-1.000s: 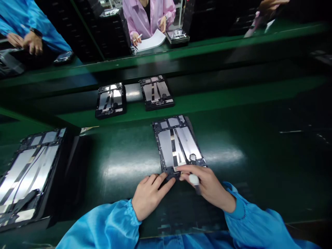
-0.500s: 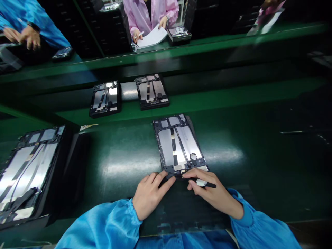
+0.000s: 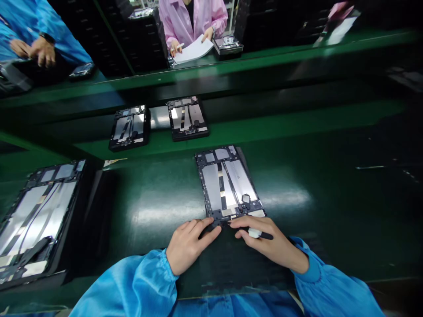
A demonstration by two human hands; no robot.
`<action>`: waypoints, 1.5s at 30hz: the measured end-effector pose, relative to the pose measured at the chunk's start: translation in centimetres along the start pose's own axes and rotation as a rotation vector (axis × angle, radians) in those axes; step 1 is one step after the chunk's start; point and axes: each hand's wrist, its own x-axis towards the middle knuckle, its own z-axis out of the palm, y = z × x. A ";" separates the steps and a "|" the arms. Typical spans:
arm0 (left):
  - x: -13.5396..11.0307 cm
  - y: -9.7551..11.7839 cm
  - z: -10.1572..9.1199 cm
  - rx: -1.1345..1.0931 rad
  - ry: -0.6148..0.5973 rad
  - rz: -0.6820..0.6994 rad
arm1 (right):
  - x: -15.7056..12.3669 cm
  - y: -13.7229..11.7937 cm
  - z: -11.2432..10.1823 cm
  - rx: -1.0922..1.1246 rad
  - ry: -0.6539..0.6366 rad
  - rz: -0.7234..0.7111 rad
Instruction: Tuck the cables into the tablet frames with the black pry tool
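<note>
An opened tablet frame (image 3: 228, 182) with silver panels and black strips lies on the green bench in front of me. My left hand (image 3: 190, 244) rests at its near left corner, fingers stretched toward the edge and touching it. My right hand (image 3: 267, 242) sits at the near right corner, its index finger on the frame's lower edge. The other fingers are curled round a small tool (image 3: 259, 234) with a white body and a black tip.
A stack of similar frames (image 3: 35, 215) stands at the left. Two more frames (image 3: 128, 127) (image 3: 187, 118) ride the conveyor behind. Across it, a person in pink (image 3: 193, 20) handles papers (image 3: 193, 49); another in blue (image 3: 39, 39) is at far left.
The two frames on the conveyor have drifted left. My right hand has drawn back toward me from the frame's lower edge and lowered the tool flat. My left hand has barely moved.
</note>
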 end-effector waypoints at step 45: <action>-6.3 1.9 -1.6 -0.176 -0.115 0.108 | -0.1 -2.4 6.2 -0.192 -0.125 0.159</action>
